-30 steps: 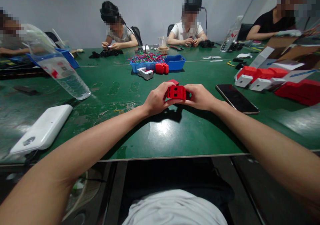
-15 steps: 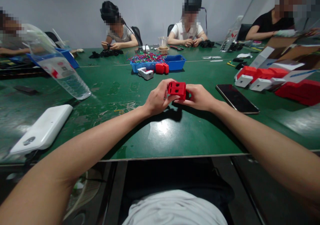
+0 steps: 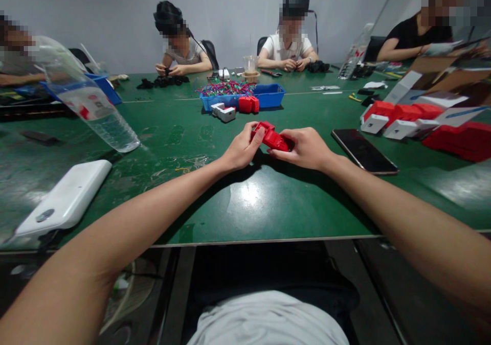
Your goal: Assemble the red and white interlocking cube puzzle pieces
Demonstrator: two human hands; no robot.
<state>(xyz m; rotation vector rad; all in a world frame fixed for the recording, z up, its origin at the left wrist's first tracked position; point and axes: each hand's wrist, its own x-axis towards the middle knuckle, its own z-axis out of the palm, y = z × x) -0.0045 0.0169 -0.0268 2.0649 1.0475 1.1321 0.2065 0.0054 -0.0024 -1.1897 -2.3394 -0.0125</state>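
A small red plastic housing [image 3: 271,137] is held just above the green table [image 3: 245,207], tilted with its upper end to the left. My left hand [image 3: 242,148] pinches its left end with fingers curled round it. My right hand [image 3: 305,148] grips its right end, fingers closed over it. Both hands are straight ahead of me at mid-table.
A blue tray [image 3: 268,97] of coloured wires stands beyond, with red [image 3: 248,104] and white [image 3: 224,112] housings before it. A black phone [image 3: 362,151] and more red and white housings [image 3: 406,119] lie right. A white power bank [image 3: 65,198] and water bottle [image 3: 86,99] are left. Several people work opposite.
The red housing has been turned between my hands: its face with openings pointed at me a second ago, was lifted slightly, and now lies tilted. Both hands kept their hold.
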